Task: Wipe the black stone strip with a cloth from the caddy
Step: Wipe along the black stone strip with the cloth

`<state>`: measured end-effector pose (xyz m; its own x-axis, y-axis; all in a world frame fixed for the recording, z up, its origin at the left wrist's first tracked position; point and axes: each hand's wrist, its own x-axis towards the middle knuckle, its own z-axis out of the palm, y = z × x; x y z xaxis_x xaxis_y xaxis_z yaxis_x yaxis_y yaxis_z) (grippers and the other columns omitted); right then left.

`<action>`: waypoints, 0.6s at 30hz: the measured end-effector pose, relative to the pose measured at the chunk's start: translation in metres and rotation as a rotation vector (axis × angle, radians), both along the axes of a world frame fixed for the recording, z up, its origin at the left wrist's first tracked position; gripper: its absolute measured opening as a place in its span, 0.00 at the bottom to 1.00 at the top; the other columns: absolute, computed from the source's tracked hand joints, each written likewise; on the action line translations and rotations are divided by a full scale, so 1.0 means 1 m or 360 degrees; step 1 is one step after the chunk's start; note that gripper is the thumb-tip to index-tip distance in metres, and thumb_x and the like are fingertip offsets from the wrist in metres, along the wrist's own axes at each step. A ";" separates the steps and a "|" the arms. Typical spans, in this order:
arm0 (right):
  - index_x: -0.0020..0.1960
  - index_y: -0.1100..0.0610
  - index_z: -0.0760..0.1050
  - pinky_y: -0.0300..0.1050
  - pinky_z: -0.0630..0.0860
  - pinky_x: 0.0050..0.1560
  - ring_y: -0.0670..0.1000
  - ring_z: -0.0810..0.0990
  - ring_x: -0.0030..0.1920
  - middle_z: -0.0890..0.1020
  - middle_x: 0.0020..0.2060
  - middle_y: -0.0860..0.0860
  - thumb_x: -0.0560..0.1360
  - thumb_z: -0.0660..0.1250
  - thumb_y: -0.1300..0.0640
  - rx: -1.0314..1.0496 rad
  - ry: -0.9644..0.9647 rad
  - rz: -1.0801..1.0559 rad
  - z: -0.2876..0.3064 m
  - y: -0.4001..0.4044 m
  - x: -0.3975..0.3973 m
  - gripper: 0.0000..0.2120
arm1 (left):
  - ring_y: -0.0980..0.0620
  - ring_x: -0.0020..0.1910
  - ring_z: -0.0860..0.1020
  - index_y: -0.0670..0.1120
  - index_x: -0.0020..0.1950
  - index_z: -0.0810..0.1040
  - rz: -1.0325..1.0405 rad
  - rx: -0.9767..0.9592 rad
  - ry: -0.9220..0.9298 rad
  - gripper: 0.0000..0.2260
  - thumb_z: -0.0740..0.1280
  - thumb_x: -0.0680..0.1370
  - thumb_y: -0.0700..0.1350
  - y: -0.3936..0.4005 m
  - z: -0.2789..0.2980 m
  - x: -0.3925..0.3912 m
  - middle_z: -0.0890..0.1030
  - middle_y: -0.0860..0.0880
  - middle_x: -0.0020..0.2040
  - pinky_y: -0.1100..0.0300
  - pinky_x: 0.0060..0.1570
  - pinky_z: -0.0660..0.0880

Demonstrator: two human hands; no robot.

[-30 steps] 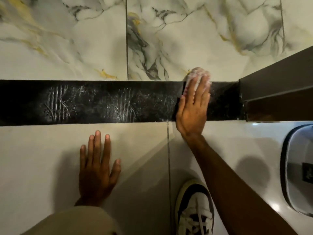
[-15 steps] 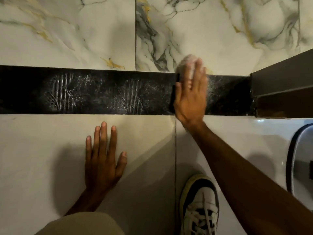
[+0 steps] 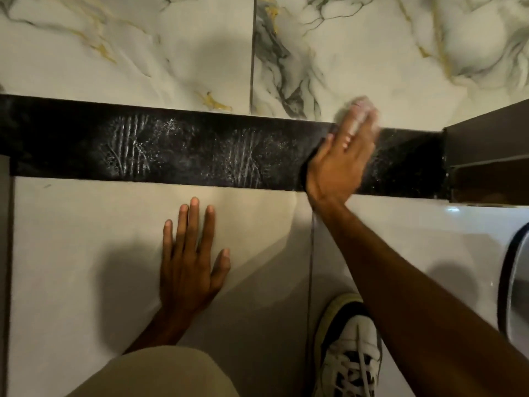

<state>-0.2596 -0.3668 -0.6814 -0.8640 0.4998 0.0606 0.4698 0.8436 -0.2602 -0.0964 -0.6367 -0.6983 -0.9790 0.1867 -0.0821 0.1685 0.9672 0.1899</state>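
Black stone strip (image 3: 200,156) runs straight across the floor from the left edge to a dark brown unit (image 3: 486,156) at the right, with veined marble tiles (image 3: 128,53) beyond it and plain pale tiles (image 3: 86,253) on the near side. Pale dusty smears with streaky vertical lines mark the strip in two patches, one left of middle and one nearer the middle. The right hand (image 3: 339,164) lies flat and open on the strip near its right end, palm down, fingers straight and close together, reaching to the strip's far edge. Under the fingertips sits a pale cloth (image 3: 357,106), showing just past them where the strip meets the marble; it is blurred, so its folds cannot be made out, and the hand presses on it rather than closing around it. The left hand (image 3: 189,265) rests on a pale tile on the near side of the strip, well apart from the cloth, palm down, fingers spread a little, thumb out to the side, holding nothing. A white and black laced shoe (image 3: 349,348) stands on the tiles near the bottom edge, below the right forearm. A beige-clad knee (image 3: 160,373) fills the bottom edge left of the shoe. At the right edge a white object with a dark rim (image 3: 512,282) is partly cut off
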 end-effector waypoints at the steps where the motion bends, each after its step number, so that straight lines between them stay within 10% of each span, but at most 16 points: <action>1: 0.89 0.57 0.50 0.64 0.60 0.89 0.64 0.51 0.90 0.51 0.89 0.63 0.90 0.46 0.47 -0.0015 -0.0033 0.0161 -0.001 -0.013 -0.004 0.30 | 0.41 0.90 0.51 0.46 0.90 0.53 0.0000 0.0002 0.0006 0.36 0.56 0.85 0.59 0.000 -0.001 0.001 0.52 0.40 0.91 0.41 0.89 0.44; 5: 0.89 0.58 0.54 0.61 0.60 0.89 0.62 0.51 0.90 0.53 0.89 0.62 0.90 0.54 0.54 -0.0014 -0.0003 0.0880 0.002 -0.027 0.061 0.28 | 0.42 0.90 0.51 0.47 0.90 0.54 0.0020 0.0020 0.0009 0.36 0.58 0.84 0.58 0.001 0.005 -0.002 0.53 0.41 0.91 0.40 0.89 0.47; 14: 0.90 0.56 0.48 0.63 0.60 0.89 0.65 0.49 0.90 0.50 0.89 0.63 0.90 0.47 0.47 -0.0011 -0.0041 -0.0052 0.006 -0.034 0.024 0.30 | 0.42 0.90 0.52 0.48 0.90 0.53 0.0155 0.0002 0.0084 0.35 0.55 0.86 0.59 0.001 0.000 0.001 0.53 0.41 0.91 0.40 0.89 0.46; 18: 0.90 0.56 0.50 0.63 0.60 0.89 0.63 0.46 0.90 0.49 0.89 0.62 0.89 0.51 0.52 -0.0050 -0.0068 0.0806 0.005 -0.082 0.035 0.30 | 0.39 0.90 0.54 0.46 0.90 0.55 0.0439 -0.0026 0.0083 0.33 0.54 0.86 0.57 0.002 0.006 0.005 0.54 0.39 0.90 0.38 0.88 0.50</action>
<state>-0.2248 -0.4491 -0.6765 -0.9998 0.0187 0.0115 0.0148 0.9604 -0.2783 -0.0917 -0.6349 -0.6924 -0.9956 -0.0882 -0.0312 -0.0923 0.9807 0.1722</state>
